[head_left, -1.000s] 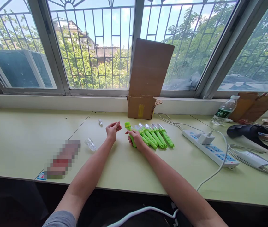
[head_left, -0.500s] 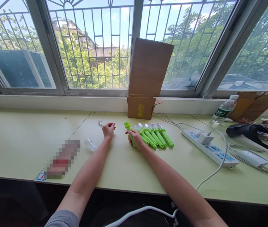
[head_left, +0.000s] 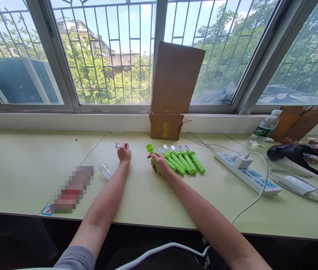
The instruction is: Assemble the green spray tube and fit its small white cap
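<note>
My right hand [head_left: 161, 164] is closed around a green brush-like tool [head_left: 151, 154], its bristled head pointing away from me. It rests at the left end of a row of several similar green tools [head_left: 185, 162] lying side by side on the pale green table [head_left: 29, 165]. My left hand [head_left: 124, 153] has reached forward, fingers curled over a small clear vial [head_left: 117, 144]. I cannot tell whether the fingers grip the vial. A clear plastic cap [head_left: 105, 170] lies to the left of my left forearm.
An open cardboard box [head_left: 166, 125] stands by the window sill behind the tools. A white power strip [head_left: 247, 174] with cables lies to the right, beside a water bottle [head_left: 265, 128], a black device [head_left: 296, 153] and a blurred patch [head_left: 70, 189] near the front edge.
My left hand moved forward and left from beside the right hand to the small vial, its fingers curling down. The right hand kept holding the green tool in place.
</note>
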`<state>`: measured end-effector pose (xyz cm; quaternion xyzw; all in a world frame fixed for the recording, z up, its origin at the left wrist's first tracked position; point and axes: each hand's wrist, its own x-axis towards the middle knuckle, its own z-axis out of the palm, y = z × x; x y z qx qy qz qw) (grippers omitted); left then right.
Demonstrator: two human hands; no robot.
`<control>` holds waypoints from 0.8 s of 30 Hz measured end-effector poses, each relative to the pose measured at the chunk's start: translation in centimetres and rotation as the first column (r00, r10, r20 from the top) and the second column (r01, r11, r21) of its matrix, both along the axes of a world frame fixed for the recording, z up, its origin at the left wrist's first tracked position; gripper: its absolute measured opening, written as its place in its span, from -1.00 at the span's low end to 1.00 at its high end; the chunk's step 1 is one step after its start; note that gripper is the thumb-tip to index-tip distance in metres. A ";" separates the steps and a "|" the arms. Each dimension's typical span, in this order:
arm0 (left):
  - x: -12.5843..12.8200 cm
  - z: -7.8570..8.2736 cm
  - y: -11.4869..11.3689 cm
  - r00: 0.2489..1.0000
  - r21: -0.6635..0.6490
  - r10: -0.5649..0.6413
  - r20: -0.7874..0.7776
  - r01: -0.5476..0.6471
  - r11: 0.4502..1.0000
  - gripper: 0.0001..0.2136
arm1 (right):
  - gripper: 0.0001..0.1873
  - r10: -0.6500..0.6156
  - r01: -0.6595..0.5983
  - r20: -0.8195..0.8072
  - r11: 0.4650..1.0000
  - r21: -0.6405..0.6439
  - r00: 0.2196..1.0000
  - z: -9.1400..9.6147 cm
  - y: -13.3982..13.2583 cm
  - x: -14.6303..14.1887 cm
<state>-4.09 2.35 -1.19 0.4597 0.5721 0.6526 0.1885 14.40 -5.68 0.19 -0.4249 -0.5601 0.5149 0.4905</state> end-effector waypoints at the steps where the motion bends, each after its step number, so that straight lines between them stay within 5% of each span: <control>1: 0.0 0.1 0.0 0.996 -0.012 0.024 -0.081 -0.025 1.000 -0.88 | -0.70 0.001 -0.001 0.000 1.000 -0.001 1.000 0.0 0.0 0.0; 6: 0.5 0.2 0.1 0.835 -0.115 0.164 -0.525 -0.261 0.958 -0.74 | -0.69 0.009 -0.009 0.005 1.000 0.001 1.000 0.2 -0.2 0.0; 9: 0.9 0.0 0.4 0.736 -0.204 0.141 -0.662 -0.357 0.912 -0.70 | -0.70 0.012 -0.012 0.002 1.000 0.010 1.000 0.3 -0.3 -0.1; 17: 0.5 -0.4 1.2 0.691 -0.408 -0.017 -0.722 -0.406 0.817 -0.55 | -0.71 0.009 -0.009 -0.005 1.000 0.017 1.000 0.2 -0.4 -0.2; 24: -0.1 0.1 1.4 0.702 -0.456 0.000 -0.712 -0.462 0.761 -0.50 | -0.72 0.014 -0.014 -0.011 1.000 0.006 1.000 -0.1 -0.2 -0.4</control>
